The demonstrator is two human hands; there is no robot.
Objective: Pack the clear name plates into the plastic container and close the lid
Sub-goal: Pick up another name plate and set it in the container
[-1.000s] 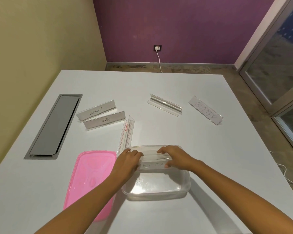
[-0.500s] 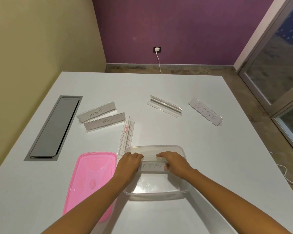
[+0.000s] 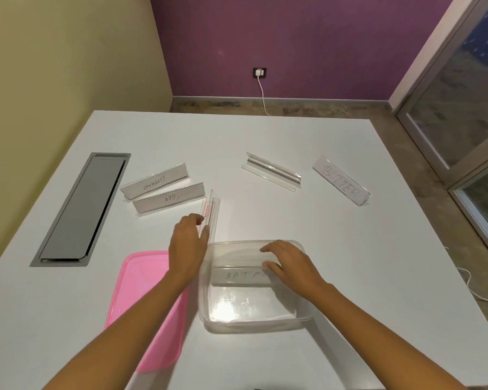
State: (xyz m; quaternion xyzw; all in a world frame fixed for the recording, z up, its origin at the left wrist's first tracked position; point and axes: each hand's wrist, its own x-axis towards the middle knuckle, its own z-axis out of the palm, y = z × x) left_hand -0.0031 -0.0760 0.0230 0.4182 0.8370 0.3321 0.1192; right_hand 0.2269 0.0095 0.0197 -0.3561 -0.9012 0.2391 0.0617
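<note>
— Where's the BATMAN plate [image 3: 237, 275]?
— Inside the container [image 3: 254, 323], lower middle, pinched by the right hand [image 3: 289, 266].
— And the left hand [image 3: 188, 243]?
— Pinching the red-labelled plate [image 3: 212, 205] on the surface [image 3: 265, 136], centre frame.

Left hand [image 3: 188, 243] off the container [image 3: 254, 325], now at the red-labelled name plate [image 3: 211, 205]

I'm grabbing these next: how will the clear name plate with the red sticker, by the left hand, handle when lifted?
Probably stiff: the red-stickered name plate shows straight, crisp edges. Likely light, being thin clear plastic. Its glossy faces look slippery, so the left hand at its near end may need a firm pinch.
</note>
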